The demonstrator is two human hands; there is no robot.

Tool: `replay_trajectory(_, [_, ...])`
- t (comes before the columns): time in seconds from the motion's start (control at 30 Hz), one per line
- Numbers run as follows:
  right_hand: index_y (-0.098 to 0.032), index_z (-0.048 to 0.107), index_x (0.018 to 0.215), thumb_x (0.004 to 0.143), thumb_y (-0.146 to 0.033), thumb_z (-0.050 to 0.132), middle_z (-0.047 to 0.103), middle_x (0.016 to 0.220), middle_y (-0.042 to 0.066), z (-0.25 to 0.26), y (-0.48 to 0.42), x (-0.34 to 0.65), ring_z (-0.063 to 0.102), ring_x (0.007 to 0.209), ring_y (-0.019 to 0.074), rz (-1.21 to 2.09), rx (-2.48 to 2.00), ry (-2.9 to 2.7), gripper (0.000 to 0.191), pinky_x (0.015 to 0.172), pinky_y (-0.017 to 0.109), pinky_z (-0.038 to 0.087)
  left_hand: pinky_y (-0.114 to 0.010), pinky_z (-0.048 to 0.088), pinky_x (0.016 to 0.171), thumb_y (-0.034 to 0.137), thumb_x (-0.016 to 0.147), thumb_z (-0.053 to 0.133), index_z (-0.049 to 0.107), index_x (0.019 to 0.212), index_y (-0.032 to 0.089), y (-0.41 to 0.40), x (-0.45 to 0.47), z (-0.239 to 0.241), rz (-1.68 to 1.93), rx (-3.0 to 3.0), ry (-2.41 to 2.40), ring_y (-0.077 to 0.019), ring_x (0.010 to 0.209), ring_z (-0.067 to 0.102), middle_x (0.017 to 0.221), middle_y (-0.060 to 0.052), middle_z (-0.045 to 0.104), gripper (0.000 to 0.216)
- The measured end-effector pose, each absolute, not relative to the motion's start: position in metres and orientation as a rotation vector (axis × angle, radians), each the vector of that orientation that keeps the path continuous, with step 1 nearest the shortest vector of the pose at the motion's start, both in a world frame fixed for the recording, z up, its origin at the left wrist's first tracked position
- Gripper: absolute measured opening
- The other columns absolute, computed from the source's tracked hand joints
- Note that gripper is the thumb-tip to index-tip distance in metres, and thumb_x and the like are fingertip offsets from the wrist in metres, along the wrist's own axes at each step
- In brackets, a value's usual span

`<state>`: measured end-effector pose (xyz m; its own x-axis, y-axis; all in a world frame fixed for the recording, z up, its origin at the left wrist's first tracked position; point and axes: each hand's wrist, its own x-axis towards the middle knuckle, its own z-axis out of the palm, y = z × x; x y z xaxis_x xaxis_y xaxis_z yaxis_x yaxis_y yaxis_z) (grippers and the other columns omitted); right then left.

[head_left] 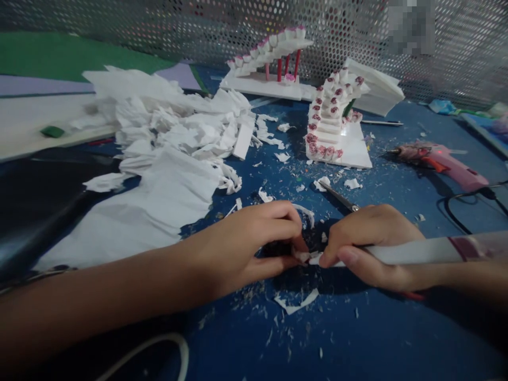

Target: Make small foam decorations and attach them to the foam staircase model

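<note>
Low in the middle, my left hand (262, 238) is closed, thumb and fingertips pinching a small crumpled piece of white paper (302, 256). To its right, my right hand (369, 243) wraps round a long white tube (420, 251) with a dark red band. The tube's narrow white tip (315, 259) points left and meets or nearly meets the paper; I cannot tell which. Just beyond my right hand lie scissors (339, 197), their handles partly hidden behind it. Paper scraps (297, 301) are scattered around both hands.
A heap of crumpled white paper (166, 127) covers the left. Behind stand two white model staircases (273, 47) (331, 127) with small pink and red pieces. At right rests a corded pink glue gun (452, 164). A perforated metal panel (198, 32) closes the back of the blue table (377, 338).
</note>
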<state>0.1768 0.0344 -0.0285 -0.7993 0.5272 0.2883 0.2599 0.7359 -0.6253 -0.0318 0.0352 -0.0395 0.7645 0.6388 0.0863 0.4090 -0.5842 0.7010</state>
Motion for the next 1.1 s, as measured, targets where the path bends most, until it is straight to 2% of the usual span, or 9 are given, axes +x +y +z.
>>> replay_trajectory(0.43, [-0.015,0.059,0.068,0.088,-0.021,0.036,0.06,0.059,0.002,-0.0299,0.035,0.1791,0.053,0.052,0.0069,0.717,-0.562,-2.508,0.03,0.05,0.02,0.038,-0.019,0.044,0.071,0.013,0.079,0.054,0.062,0.081,0.018,0.0344,-0.0313,-0.0393,0.428,2.267,0.78,-0.0112,0.08,0.054,0.09,-0.002,0.055,0.009])
replay_trajectory(0.77, [-0.016,0.056,0.068,0.088,-0.02,0.037,0.058,0.056,0.001,-0.0281,0.0342,0.1808,0.055,0.053,0.0076,0.777,-0.534,-2.42,0.028,0.05,0.019,0.04,-0.017,0.042,0.071,0.011,0.079,0.055,0.062,0.083,0.018,0.0336,-0.0315,-0.0406,0.444,2.252,0.77,-0.0098,0.081,0.054,0.092,0.0,0.054,0.011])
replay_trajectory(0.9, [-0.015,0.056,0.067,0.087,-0.019,0.038,0.06,0.059,0.003,-0.0279,0.0344,0.1794,0.054,0.054,0.0084,0.643,-0.519,-2.522,0.027,0.052,0.021,0.04,-0.017,0.042,0.072,0.01,0.078,0.055,0.062,0.082,0.018,0.0338,-0.0317,-0.0405,0.453,2.256,0.764,-0.0098,0.081,0.054,0.091,0.0,0.054,0.011])
replay_trajectory(1.1, [-0.017,0.056,0.069,0.087,-0.019,0.036,0.06,0.058,0.003,-0.0276,0.0339,0.1785,0.054,0.054,0.0093,0.641,-0.488,-2.509,0.027,0.051,0.022,0.04,-0.02,0.044,0.072,0.012,0.079,0.052,0.061,0.081,0.018,0.0336,-0.0317,-0.0414,0.447,2.244,0.771,-0.0119,0.082,0.054,0.092,-0.002,0.055,0.011])
